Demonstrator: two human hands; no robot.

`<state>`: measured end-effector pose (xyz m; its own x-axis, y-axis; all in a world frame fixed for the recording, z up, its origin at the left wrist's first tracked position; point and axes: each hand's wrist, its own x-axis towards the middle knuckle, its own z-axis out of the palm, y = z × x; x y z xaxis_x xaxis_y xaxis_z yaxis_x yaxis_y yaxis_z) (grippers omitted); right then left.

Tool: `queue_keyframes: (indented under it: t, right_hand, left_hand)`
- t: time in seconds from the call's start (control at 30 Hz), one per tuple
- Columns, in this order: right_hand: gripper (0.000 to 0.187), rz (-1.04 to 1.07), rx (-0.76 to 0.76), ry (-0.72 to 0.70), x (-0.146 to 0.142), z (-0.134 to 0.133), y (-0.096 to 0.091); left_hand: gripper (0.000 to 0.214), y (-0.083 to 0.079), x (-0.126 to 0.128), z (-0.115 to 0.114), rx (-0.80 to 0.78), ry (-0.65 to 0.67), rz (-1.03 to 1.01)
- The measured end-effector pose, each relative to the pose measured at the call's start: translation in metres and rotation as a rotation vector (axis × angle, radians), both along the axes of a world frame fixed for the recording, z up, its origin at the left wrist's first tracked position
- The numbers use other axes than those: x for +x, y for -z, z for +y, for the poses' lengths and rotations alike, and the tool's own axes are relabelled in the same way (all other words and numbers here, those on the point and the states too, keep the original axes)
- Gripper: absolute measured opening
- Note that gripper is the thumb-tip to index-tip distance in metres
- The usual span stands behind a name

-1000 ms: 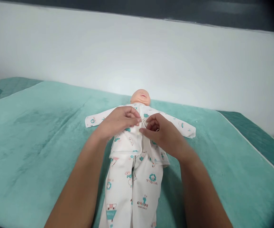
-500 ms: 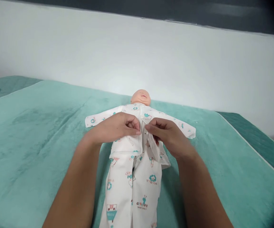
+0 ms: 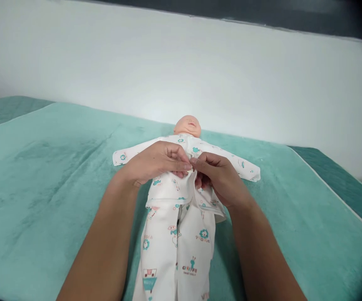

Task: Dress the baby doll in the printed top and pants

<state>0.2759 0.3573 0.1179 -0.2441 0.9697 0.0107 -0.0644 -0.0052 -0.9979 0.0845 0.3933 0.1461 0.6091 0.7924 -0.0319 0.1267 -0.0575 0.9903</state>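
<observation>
A baby doll (image 3: 187,125) lies on its back, head away from me, arms spread to the sides. It wears a white printed jacket (image 3: 168,190) and matching trousers (image 3: 192,246). Over its chest, my left hand (image 3: 164,161) pinches the jacket's left front edge between thumb and fingers. My right hand (image 3: 220,173) pinches the other front edge, its thumb touching the left fingertips. The two edges meet between my fingers; any fastener there is hidden. Below my hands the jacket front hangs slightly apart over the trousers' waist.
The doll rests on a light green blanket (image 3: 58,175) with a pale seam. Darker green cloth (image 3: 334,171) shows at the right and at the far left. A white wall (image 3: 181,67) rises just behind the doll's head, with a dark band along its top.
My hands have come together, closing the gap between the jacket's front edges. The right flap, lifted and folded before, now lies closer to the left one.
</observation>
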Motion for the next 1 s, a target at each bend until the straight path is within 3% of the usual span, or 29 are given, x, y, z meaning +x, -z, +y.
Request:
queue_keyframes:
  t: [0.4, 0.57, 0.8, 1.0]
  right_hand:
    - [0.035, -0.019, -0.032, -0.024, 0.002, 0.001, 0.0]
    - [0.036, -0.019, -0.029, -0.105, 0.008, 0.003, 0.001]
    - [0.012, -0.079, -0.023, -0.186, 0.017, 0.003, 0.001]
    - [0.021, -0.199, -0.055, -0.204, 0.012, 0.001, 0.0]
  left_hand:
    - [0.017, 0.004, 0.002, 0.003, -0.004, 0.042, -0.039]
    - [0.017, 0.004, 0.002, 0.004, 0.013, 0.039, -0.015]
    - [0.02, 0.004, 0.0, 0.003, 0.038, 0.019, 0.017]
    - [0.022, 0.002, 0.002, 0.001, 0.046, 0.005, 0.104]
